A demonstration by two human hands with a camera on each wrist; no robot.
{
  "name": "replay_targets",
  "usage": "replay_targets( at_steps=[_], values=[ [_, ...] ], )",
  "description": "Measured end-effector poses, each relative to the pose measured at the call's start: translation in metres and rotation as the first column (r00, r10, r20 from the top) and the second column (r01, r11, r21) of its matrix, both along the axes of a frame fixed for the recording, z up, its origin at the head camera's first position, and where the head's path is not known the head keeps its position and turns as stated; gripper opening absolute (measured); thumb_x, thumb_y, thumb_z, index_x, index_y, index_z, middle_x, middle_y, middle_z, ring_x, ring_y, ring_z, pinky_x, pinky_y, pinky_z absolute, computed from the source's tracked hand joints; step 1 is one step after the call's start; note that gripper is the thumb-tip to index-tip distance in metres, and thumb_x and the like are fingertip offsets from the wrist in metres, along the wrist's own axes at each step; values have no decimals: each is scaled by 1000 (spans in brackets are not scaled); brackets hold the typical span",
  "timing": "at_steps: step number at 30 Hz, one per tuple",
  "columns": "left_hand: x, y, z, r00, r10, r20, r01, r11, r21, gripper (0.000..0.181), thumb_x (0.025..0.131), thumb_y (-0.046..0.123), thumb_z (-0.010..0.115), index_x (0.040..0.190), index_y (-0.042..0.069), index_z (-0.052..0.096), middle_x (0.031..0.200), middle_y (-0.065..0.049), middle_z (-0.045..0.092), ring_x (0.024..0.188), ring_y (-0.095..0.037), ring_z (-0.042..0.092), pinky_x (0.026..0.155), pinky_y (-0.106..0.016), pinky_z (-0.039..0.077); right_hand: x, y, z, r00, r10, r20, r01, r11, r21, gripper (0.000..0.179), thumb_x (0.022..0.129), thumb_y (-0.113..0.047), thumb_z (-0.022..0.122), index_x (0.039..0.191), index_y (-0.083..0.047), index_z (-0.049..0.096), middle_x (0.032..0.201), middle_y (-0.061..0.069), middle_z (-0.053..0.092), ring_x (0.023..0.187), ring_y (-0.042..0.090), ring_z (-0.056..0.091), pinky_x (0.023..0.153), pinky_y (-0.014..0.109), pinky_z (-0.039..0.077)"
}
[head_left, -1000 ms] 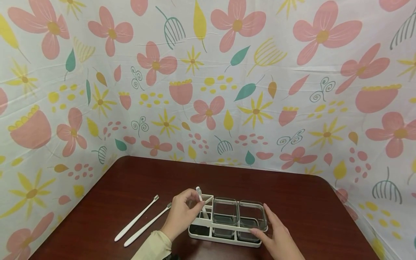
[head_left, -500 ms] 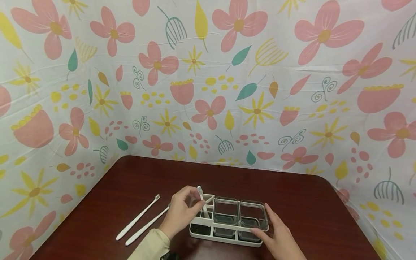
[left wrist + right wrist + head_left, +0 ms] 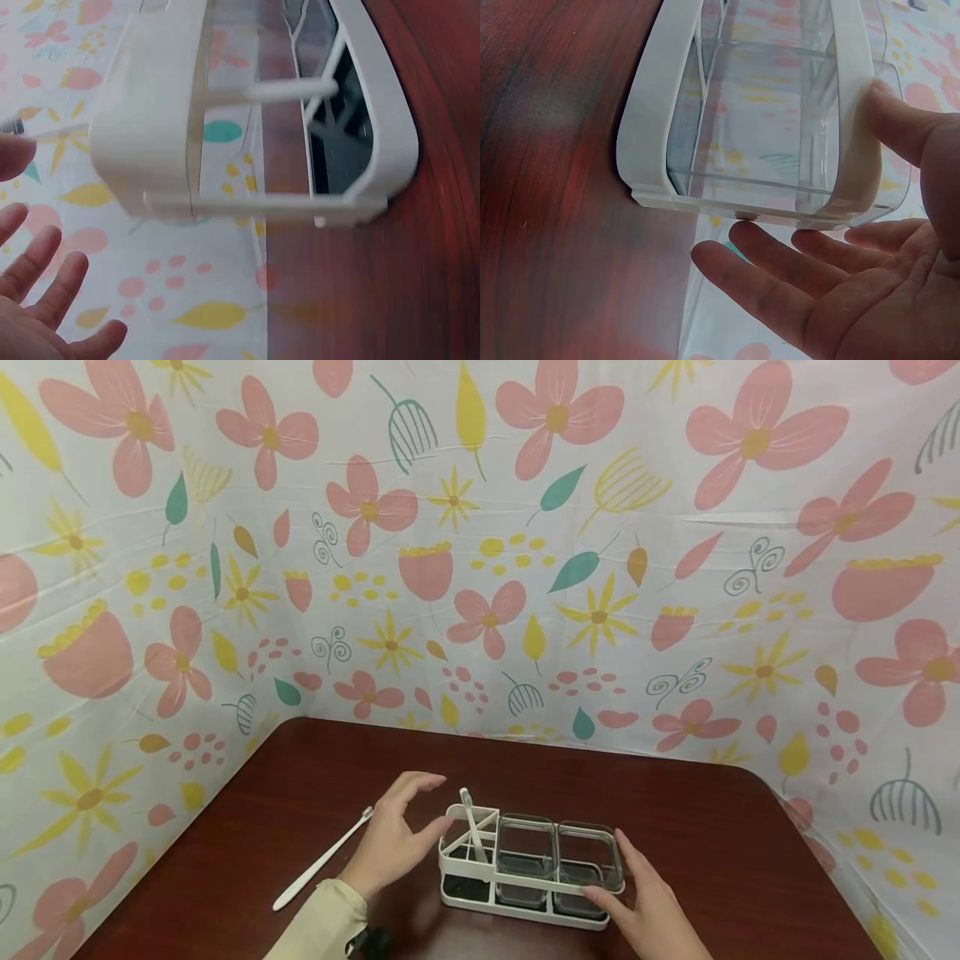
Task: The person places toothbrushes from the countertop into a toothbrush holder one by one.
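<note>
A white toothbrush (image 3: 472,822) stands tilted in the left divided section of a white toothbrush holder (image 3: 517,878), its head rising above the rim. My left hand (image 3: 386,843) is just left of the holder, thumb and fingers spread apart, holding nothing. In the left wrist view, its fingers (image 3: 56,289) are clear of the holder's frame. My right hand (image 3: 647,897) grips the holder's right end, with the thumb on the front rail and the fingers along the side. Two clear cups (image 3: 527,847) sit in the holder's middle and right sections.
Another white toothbrush (image 3: 318,864) lies on the dark reddish-brown table (image 3: 600,768), left of my left hand. Flower-printed cloth (image 3: 480,568) hangs behind and beside the table.
My left hand has let go of the toothbrush in the holder and drawn back leftward, its fingers spreading. One toothbrush on the table is now hidden behind that arm. The right hand keeps its grip.
</note>
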State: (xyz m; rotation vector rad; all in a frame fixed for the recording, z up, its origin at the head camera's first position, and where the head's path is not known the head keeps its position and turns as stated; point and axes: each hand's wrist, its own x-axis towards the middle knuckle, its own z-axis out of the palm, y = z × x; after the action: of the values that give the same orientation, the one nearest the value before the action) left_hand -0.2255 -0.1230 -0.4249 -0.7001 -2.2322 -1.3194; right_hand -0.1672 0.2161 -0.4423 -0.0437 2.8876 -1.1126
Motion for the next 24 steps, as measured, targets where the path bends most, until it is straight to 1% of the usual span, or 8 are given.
replay_targets(
  at_steps=[5,8,10,12,13,16,20,24],
  values=[
    [-2,-17,-4,998,59,16,-57,993,-99,54,80,10,83,129,19,60,126,7,55,114,-20,55,77,-35,52,0,0,0,1000,3,4,-3,1000,-4,100,87,-46,73,154,4,18,151,36,28,131,54,37,94,61,43],
    [-3,-26,-7,992,120,30,-112,976,-187,59,80,14,83,133,20,58,128,6,54,117,-22,53,79,-38,52,0,0,0,1000,3,6,-3,1000,-4,100,87,-47,73,154,4,18,151,36,27,131,54,37,94,61,43],
    [-3,-32,-9,986,162,44,-146,957,-252,64,80,17,83,138,21,56,130,5,54,119,-21,53,88,-43,49,0,1,1,1000,2,6,-2,1000,0,100,87,-47,73,154,4,18,151,36,28,131,54,37,93,61,44],
    [-3,-38,-11,977,203,57,-175,932,-316,69,79,18,82,142,21,53,131,1,55,120,-24,53,92,-49,47,0,1,1,1000,1,4,-1,1000,2,100,87,-47,73,154,4,18,151,36,28,131,54,37,93,60,44],
    [-3,-41,-12,973,221,70,-184,920,-346,70,80,18,82,143,20,52,131,0,55,119,-25,53,91,-50,47,0,1,1,1000,1,3,-1,1000,5,100,87,-47,73,154,4,18,151,36,28,131,54,37,93,60,44],
    [-1,-49,-17,955,278,100,-209,876,-435,69,81,20,81,144,18,52,130,-5,56,114,-29,55,85,-50,49,0,1,1,1000,0,-1,0,1000,9,101,87,-46,73,154,5,19,150,36,28,131,54,37,93,60,44],
    [1,-59,-24,928,343,149,-216,817,-534,62,83,20,80,140,16,56,126,-8,58,106,-30,58,70,-45,51,0,1,1,1000,2,-5,-2,1000,8,101,86,-46,73,154,4,19,151,35,28,131,54,37,94,61,43],
    [4,-68,-29,905,379,193,-200,780,-593,55,82,18,81,134,16,62,121,-10,60,100,-31,60,62,-44,50,0,1,0,1000,7,-5,-7,1000,6,101,87,-46,73,154,4,19,151,35,28,132,54,35,95,62,42]
  ],
)
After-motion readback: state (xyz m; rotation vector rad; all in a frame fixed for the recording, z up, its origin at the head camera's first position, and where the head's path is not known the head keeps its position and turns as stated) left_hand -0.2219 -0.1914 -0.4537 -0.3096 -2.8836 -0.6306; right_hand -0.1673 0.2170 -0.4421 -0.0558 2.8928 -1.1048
